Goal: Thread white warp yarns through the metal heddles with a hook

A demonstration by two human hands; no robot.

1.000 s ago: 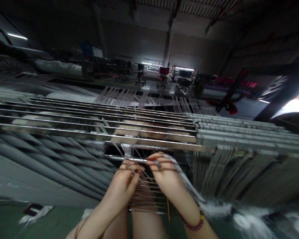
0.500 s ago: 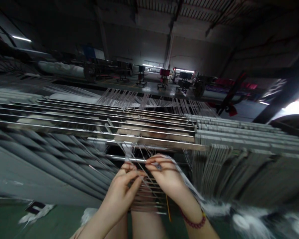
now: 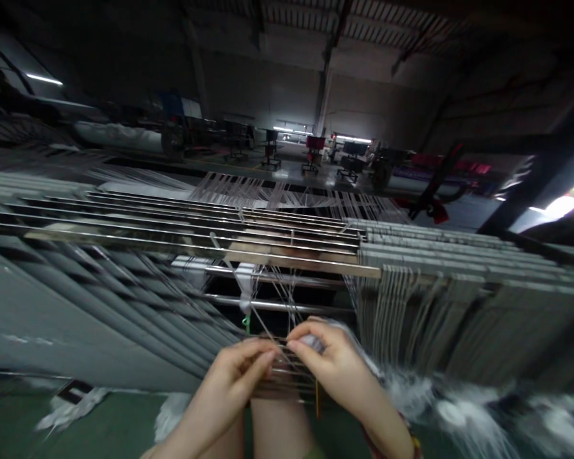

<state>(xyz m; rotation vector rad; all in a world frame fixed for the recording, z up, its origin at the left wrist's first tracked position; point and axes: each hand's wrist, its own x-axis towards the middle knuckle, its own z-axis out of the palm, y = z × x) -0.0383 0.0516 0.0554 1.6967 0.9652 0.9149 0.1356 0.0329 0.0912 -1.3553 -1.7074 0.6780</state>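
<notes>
My left hand (image 3: pixel 243 373) is closed in a pinch, thumb and index finger meeting at a pale thread (image 3: pixel 263 322) that slants down from the loom's metal bars. Just to its right, my right hand (image 3: pixel 332 357) also pinches, its fingertips beside the same threads. White yarn (image 3: pixel 316 343) shows inside the curl of the right hand and trails over its back. A small green hook or clip (image 3: pixel 246 322) hangs from a white bundle (image 3: pixel 245 287) above the left hand. Thin flat bars (image 3: pixel 287 386) lie below both hands, over my legs.
Long metal heddle bars (image 3: pixel 220 239) cross in front. Dense grey heddles (image 3: pixel 440 319) hang at the right, and grey sheets of threads (image 3: pixel 100 319) slope down at the left. White fluffy yarn (image 3: pixel 459 414) lies low on the right. Stands and machines fill the hall behind.
Both hands have moved down and slightly closer together, away from the metal rods. The green hook and white bundle now show clear of the left hand.
</notes>
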